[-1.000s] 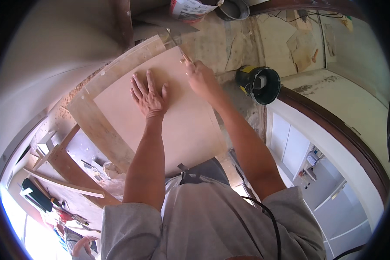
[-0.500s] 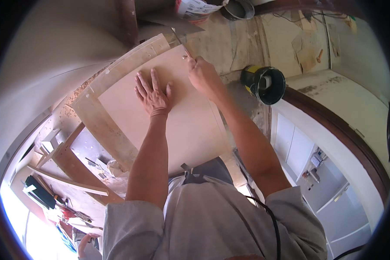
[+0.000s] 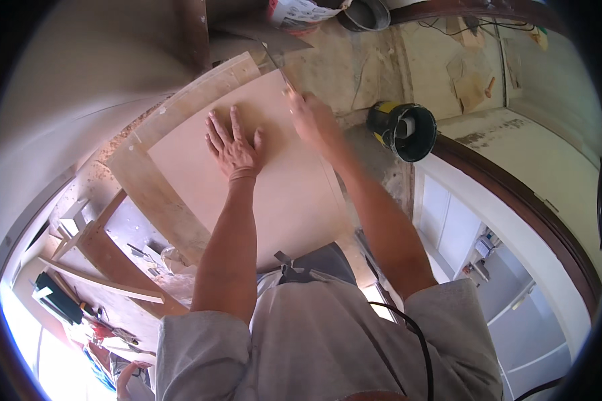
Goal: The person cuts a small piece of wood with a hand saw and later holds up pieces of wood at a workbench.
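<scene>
My left hand (image 3: 235, 147) lies flat with spread fingers on a pale thin sheet (image 3: 274, 207), pressing near its upper left part. My right hand (image 3: 309, 117) is closed on the wooden handle of a long, thin-bladed tool (image 3: 275, 65), like a saw or knife, at the sheet's upper right edge. The hand is blurred, and the exact contact of blade and edge is too small to tell. Beneath the sheet, wider weathered boards (image 3: 160, 204) stick out along the left and top.
A dark bucket (image 3: 416, 137) with a cup-like thing inside stands right of my right hand. A bag (image 3: 291, 13) and grey pan (image 3: 364, 15) sit at the top. Wooden strips (image 3: 100, 277) and assorted tools lie lower left, near another person's arm (image 3: 124, 381). A dark wooden rail (image 3: 528, 197) runs along the right.
My right hand has shifted slightly along the sheet's edge with the tool and is now more blurred. My left hand stays in place on the sheet. The view has swayed slightly.
</scene>
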`<action>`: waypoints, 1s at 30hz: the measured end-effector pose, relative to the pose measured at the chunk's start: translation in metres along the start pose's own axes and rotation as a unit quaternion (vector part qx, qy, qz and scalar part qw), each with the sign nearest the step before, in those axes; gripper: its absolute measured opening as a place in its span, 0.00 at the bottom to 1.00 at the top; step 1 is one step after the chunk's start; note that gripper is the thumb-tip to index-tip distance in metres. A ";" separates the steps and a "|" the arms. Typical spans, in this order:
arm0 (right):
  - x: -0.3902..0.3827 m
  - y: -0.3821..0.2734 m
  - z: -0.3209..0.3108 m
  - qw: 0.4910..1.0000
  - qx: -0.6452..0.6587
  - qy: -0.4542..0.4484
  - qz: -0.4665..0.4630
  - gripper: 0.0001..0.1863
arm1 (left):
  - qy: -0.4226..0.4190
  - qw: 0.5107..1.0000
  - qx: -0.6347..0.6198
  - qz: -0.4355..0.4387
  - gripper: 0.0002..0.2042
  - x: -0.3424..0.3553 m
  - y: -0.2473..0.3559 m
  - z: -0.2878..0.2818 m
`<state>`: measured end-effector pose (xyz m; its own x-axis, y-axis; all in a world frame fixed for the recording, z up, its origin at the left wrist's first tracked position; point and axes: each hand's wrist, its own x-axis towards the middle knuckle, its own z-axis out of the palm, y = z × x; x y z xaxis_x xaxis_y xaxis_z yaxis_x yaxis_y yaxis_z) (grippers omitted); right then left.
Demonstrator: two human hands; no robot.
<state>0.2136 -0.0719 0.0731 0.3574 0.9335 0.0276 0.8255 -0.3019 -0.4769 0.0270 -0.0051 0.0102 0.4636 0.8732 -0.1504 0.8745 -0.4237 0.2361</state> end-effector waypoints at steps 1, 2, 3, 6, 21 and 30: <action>0.025 0.000 0.003 0.992 0.034 -0.099 0.067 0.13 | -0.005 1.000 0.001 -0.002 0.40 0.001 0.000 0.002; 0.032 -0.009 -0.004 0.981 0.056 -0.154 0.101 0.13 | -0.016 1.000 0.003 -0.008 0.40 -0.005 -0.005 0.004; 0.039 -0.020 -0.013 0.966 0.072 -0.207 0.135 0.13 | -0.020 1.000 0.006 -0.009 0.40 -0.011 -0.010 0.004; -0.009 -0.048 -0.044 0.964 0.098 -0.140 0.203 0.11 | -0.004 1.000 0.001 -0.015 0.40 -0.008 -0.015 0.000; 0.021 -0.029 -0.016 0.968 0.047 -0.198 0.146 0.14 | 0.021 1.000 -0.010 0.000 0.40 -0.010 -0.017 0.007; -0.122 -0.072 -0.073 0.899 0.171 -0.169 0.366 0.18 | 0.017 1.000 -0.009 -0.010 0.40 -0.015 -0.028 0.004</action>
<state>0.1422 -0.1786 0.1687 0.5485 0.5325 -0.6447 0.2209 -0.8359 -0.5025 -0.0041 -0.0066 0.0021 0.4408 0.8891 -0.1233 0.8808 -0.4019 0.2504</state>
